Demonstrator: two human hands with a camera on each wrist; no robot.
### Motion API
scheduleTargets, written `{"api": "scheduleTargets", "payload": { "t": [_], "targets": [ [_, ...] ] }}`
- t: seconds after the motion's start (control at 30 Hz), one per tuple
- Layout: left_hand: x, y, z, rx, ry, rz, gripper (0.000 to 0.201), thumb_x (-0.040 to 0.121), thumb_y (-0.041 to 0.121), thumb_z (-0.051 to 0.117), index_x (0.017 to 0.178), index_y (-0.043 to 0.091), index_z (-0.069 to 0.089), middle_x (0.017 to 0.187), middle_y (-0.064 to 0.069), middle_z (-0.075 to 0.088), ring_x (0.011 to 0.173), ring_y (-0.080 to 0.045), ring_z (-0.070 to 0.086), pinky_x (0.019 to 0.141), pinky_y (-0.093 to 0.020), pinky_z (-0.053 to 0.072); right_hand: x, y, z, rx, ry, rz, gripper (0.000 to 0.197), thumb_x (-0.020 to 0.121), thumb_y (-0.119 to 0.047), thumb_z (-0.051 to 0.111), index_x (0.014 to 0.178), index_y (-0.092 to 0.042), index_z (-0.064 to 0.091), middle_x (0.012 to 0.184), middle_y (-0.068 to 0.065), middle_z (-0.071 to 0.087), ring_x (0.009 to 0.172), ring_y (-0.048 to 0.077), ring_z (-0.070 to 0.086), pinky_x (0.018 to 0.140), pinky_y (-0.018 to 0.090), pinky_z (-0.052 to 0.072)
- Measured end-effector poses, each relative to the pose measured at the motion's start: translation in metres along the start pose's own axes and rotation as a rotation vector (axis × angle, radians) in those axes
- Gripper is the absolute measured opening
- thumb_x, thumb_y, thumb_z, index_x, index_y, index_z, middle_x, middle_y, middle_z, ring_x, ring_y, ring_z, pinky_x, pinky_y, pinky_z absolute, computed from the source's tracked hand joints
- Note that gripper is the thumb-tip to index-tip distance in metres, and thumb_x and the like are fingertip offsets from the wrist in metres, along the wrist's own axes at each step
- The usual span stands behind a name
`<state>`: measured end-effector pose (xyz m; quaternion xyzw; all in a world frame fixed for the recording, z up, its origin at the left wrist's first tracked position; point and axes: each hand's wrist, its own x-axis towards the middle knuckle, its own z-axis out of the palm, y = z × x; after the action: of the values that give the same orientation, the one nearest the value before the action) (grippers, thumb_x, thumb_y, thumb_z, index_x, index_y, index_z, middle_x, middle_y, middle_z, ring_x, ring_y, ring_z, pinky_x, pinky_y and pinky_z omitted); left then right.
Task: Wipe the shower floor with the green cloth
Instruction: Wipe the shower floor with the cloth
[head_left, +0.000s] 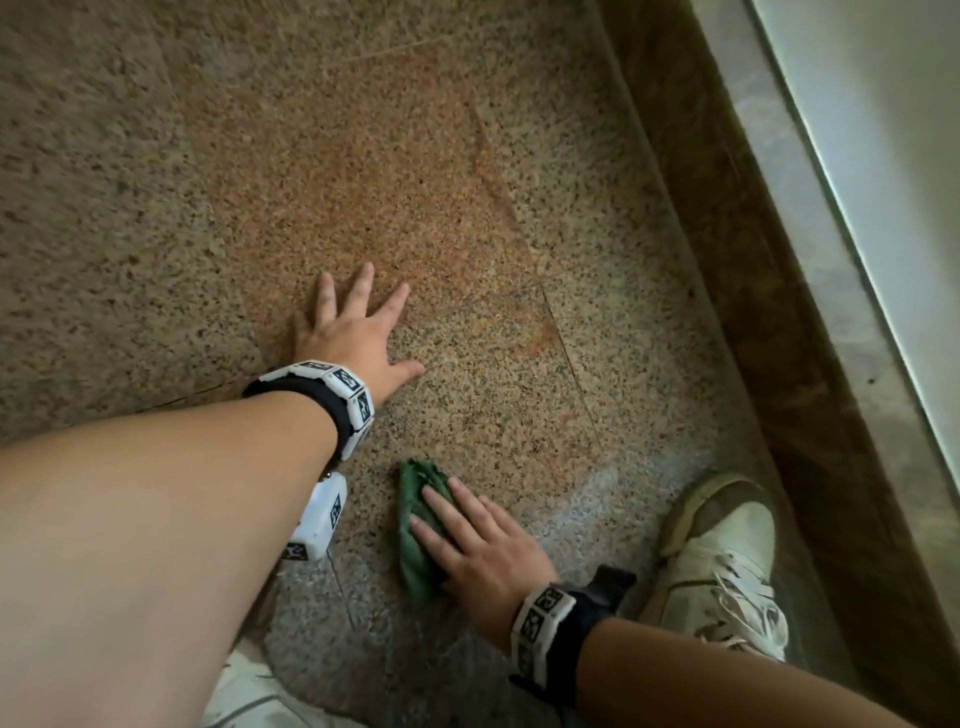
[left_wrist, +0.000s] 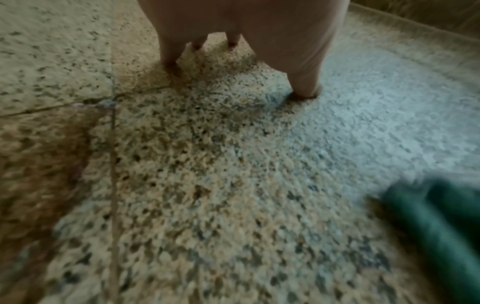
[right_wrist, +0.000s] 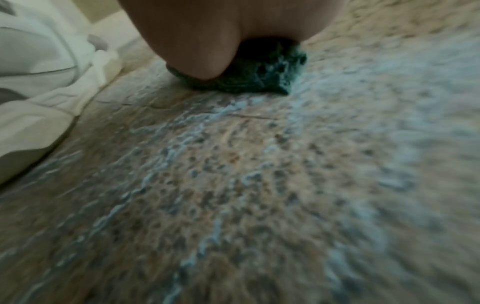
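**Down on the speckled shower floor, cloth under the right hand**

Underfoot lies the shower floor (head_left: 467, 171), a speckled tan granite cut by thin dark joints, with a rusty orange patch toward 12 o'clock and a pale, wet-looking sheen toward 5 o'clock. Along the 3 o'clock side runs a brown stone curb (head_left: 727, 270), and beyond it a pale panel (head_left: 883, 156) slants away.

No containers show in any view.

At 6 o'clock the green cloth (head_left: 415, 545) lies bunched on the floor. The right hand (head_left: 483, 551) presses flat on it, fingers straight and slightly spread, pointing toward 11 o'clock. At about 9 o'clock from the cloth, well apart from it, the left hand (head_left: 358, 338) rests palm-down on bare stone, fingers splayed wide and holding nothing. Both wrists wear white marker bands.

A cream laced sneaker (head_left: 727, 566) stands at 4 o'clock, just beside the right wrist and against the curb.
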<state>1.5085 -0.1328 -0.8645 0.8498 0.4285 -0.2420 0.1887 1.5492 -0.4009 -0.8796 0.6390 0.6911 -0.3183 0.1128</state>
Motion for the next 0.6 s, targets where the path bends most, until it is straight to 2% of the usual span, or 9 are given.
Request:
{"api": "scheduleTargets", "payload": {
  "t": [0.1,0.17,0.2,0.27,0.33,0.4,0.47,0.53,0.6],
  "targets": [
    [-0.001,-0.001,0.0,-0.007,0.0,0.001,0.092,0.085,0.069,0.056,0.154,0.048,-0.001,0.163,0.01,-0.021,0.15,-0.034,-0.017,0.119,-0.062,0.008,-0.009,0.037,-0.011,0.109,0.153,0.332,0.075,0.097,-0.04,0.038,0.155,-0.023,-0.006,0.161,0.007,-0.014,0.147,0.029,-0.021,0.121,0.044,0.01],
    [0.0,-0.001,0.0,-0.006,0.0,-0.005,0.092,0.085,0.069,0.056,0.154,0.048,-0.001,0.163,0.01,-0.021,0.15,-0.034,-0.017,0.119,-0.062,0.009,-0.024,0.073,-0.016,0.219,0.099,0.638,0.066,0.102,-0.044,0.017,0.154,-0.018,-0.015,0.157,0.011,-0.029,0.14,0.029,-0.037,0.122,0.044,-0.004],
    [0.001,0.0,0.0,-0.006,0.002,-0.005,0.092,0.085,0.068,0.057,0.154,0.048,-0.001,0.163,0.01,-0.02,0.15,-0.034,-0.017,0.119,-0.062,0.009,-0.03,0.09,-0.02,0.26,0.082,0.817,0.066,0.101,-0.044,0.01,0.154,-0.013,-0.014,0.158,0.016,-0.028,0.142,0.033,-0.035,0.122,0.047,-0.005],
    [0.0,0.0,0.0,-0.005,0.012,0.001,0.092,0.085,0.069,0.057,0.154,0.048,0.0,0.163,0.01,-0.02,0.15,-0.034,-0.017,0.119,-0.062,0.009,-0.033,0.106,-0.033,0.405,0.085,1.125,0.069,0.103,-0.041,0.014,0.154,-0.002,-0.011,0.159,0.025,-0.018,0.147,0.039,-0.019,0.122,0.049,-0.003],
    [0.0,0.0,0.0,-0.006,0.017,0.005,0.093,0.084,0.07,0.057,0.154,0.048,0.0,0.163,0.01,-0.02,0.15,-0.034,-0.016,0.119,-0.062,0.009,-0.023,0.105,-0.045,0.504,0.113,1.262,0.069,0.104,-0.035,0.023,0.152,0.004,-0.009,0.159,0.028,-0.012,0.148,0.041,-0.011,0.121,0.046,-0.005],
    [-0.001,-0.001,0.0,-0.012,0.012,0.003,0.093,0.084,0.07,0.057,0.154,0.048,0.0,0.163,0.01,-0.02,0.15,-0.034,-0.016,0.119,-0.063,0.009,-0.01,0.093,-0.052,0.568,0.152,1.295,0.07,0.104,-0.034,0.026,0.153,0.004,-0.007,0.159,0.028,-0.012,0.147,0.043,-0.01,0.12,0.044,-0.009],
    [-0.001,0.0,-0.001,-0.011,0.009,0.007,0.093,0.084,0.069,0.057,0.154,0.049,0.0,0.163,0.01,-0.02,0.15,-0.034,-0.017,0.119,-0.062,0.008,-0.003,0.081,-0.053,0.576,0.137,1.239,0.071,0.103,-0.037,0.022,0.153,0.002,-0.011,0.158,0.028,-0.018,0.147,0.043,-0.013,0.119,0.045,-0.01],
    [-0.002,-0.001,-0.002,-0.009,0.003,0.006,0.092,0.085,0.069,0.057,0.154,0.049,-0.001,0.163,0.01,-0.021,0.15,-0.033,-0.017,0.119,-0.062,0.007,0.0,0.061,-0.047,0.473,0.103,1.058,0.069,0.102,-0.038,0.011,0.149,-0.001,-0.023,0.152,0.028,-0.03,0.144,0.044,-0.024,0.12,0.052,-0.011],
    [-0.002,-0.001,-0.002,-0.012,-0.002,0.005,0.092,0.085,0.07,0.056,0.154,0.049,-0.001,0.163,0.01,-0.021,0.15,-0.034,-0.017,0.119,-0.062,0.007,0.009,0.034,-0.044,0.353,0.079,0.755,0.064,0.101,-0.033,0.007,0.147,-0.006,-0.028,0.15,0.024,-0.037,0.138,0.041,-0.036,0.119,0.055,-0.011]
  ]
}}
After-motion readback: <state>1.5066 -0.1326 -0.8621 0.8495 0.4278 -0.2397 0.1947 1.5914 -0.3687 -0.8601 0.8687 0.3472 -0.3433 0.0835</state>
